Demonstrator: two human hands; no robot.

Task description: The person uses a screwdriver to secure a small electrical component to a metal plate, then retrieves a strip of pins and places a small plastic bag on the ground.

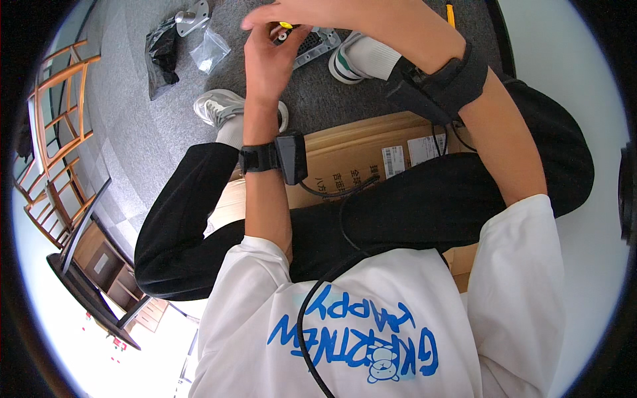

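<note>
Hands meet near the top edge of the head view, above grey carpet (146,126). The left hand (265,56) is raised with its fingers curled about a small dark part with a yellow tip (284,30), which sits between the two hands. The right hand (312,13) reaches in from the right, fingers extended over the same part and close to touching the left fingertips; how firmly either hand grips it cannot be told, since the fingers hide most of it. Just behind the hands, on the carpet, lies a grey metal bracket (318,43) with a dark perforated face.

Each wrist carries a black strap with a small black box (a cable runs from each toward the body). The person sits on a flat cardboard box (371,142), legs in black trousers, with a grey sneaker (222,106) just left of the left forearm and a white sock and shoe (361,60) beneath the right forearm.

Farther left on the carpet are a crumpled black bag (161,56), a clear plastic bag (210,50) just beside it, and a silver metal piece (192,16) near the top edge. Wooden chairs (56,132) stand along the left rim.
</note>
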